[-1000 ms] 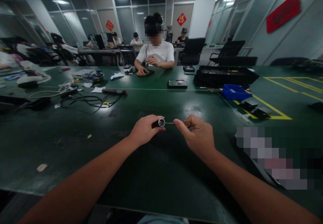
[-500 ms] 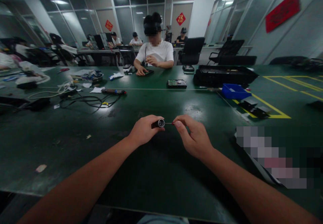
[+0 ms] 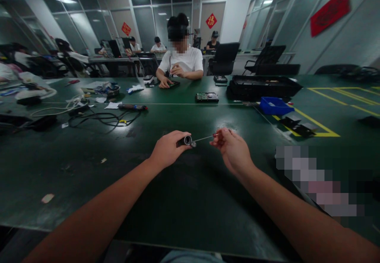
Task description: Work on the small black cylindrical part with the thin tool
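Observation:
My left hand (image 3: 166, 148) is closed around a black flashlight-like tube (image 3: 187, 140). The tube's open, silver-rimmed end faces me. Just below and right of that rim, at my left fingertips, sits a small round grey piece (image 3: 193, 144); whether it is attached to the tube I cannot tell. Between the fingers of my right hand (image 3: 236, 148) is a thin screwdriver (image 3: 203, 138) with a red handle, mostly hidden by the fingers. Its shaft points left, slightly downward, and the tip meets or nearly meets the round piece.
Across the green table (image 3: 166, 211) a person (image 3: 185, 61) works on a dark flat device. A hard drive (image 3: 207, 97), a black tray (image 3: 261, 87) and a blue bin (image 3: 274, 106) stand farther back. Cables (image 3: 103, 117) and a pen-shaped tool (image 3: 133, 107) lie left.
The small round piece now shows outside the tube's rim. My right hand has moved right and slightly up, tilting the screwdriver, while my left hand still holds the tube.

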A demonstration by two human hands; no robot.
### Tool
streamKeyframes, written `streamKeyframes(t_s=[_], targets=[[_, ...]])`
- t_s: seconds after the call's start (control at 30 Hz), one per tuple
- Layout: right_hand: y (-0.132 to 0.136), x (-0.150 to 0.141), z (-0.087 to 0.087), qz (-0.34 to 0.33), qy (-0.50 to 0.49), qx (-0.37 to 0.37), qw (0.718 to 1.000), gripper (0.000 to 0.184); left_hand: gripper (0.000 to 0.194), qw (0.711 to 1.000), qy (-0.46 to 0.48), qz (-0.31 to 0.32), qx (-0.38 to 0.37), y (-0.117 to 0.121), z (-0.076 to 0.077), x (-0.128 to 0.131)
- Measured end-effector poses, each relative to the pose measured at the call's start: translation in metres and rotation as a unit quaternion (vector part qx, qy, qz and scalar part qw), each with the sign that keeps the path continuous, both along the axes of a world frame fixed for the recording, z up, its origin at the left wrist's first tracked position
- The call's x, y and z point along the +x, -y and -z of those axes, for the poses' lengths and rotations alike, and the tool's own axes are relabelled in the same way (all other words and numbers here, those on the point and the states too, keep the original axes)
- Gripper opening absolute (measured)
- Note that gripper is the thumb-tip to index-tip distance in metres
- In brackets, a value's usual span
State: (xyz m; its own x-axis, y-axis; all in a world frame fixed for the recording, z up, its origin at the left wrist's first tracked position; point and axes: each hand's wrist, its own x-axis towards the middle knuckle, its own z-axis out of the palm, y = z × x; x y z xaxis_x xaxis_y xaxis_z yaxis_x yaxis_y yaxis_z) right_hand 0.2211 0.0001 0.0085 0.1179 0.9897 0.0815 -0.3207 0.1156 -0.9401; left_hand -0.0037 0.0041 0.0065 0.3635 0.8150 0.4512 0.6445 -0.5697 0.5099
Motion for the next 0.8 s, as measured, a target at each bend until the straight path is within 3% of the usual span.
streamKeyframes(t_s=[0.17, 0.47, 0.63, 0.7, 0.8], targets=[[0.005, -0.004, 0.003, 0.079, 0.065, 0.054, 0.993, 0.025, 0.031, 0.999, -0.027, -0.016, -0.027, 0.0, 0.002, 0.002], [0.005, 0.003, -0.005, 0.13, 0.203, 0.137, 0.961, 0.023, 0.03, 0.999, -0.012, -0.018, -0.046, 0.002, 0.004, 0.002], [0.006, 0.009, -0.011, 0.183, 0.371, 0.229, 0.881, 0.02, 0.032, 0.999, 0.004, -0.018, -0.046, 0.002, 0.003, 0.003], [0.003, 0.009, -0.011, 0.16, 0.45, 0.247, 0.843, 0.018, 0.032, 0.999, 0.002, -0.017, -0.046, 0.003, 0.003, 0.004], [-0.002, 0.007, -0.009, 0.087, 0.58, 0.214, 0.781, 0.02, 0.032, 0.999, -0.001, -0.013, -0.043, 0.003, 0.004, 0.005]])
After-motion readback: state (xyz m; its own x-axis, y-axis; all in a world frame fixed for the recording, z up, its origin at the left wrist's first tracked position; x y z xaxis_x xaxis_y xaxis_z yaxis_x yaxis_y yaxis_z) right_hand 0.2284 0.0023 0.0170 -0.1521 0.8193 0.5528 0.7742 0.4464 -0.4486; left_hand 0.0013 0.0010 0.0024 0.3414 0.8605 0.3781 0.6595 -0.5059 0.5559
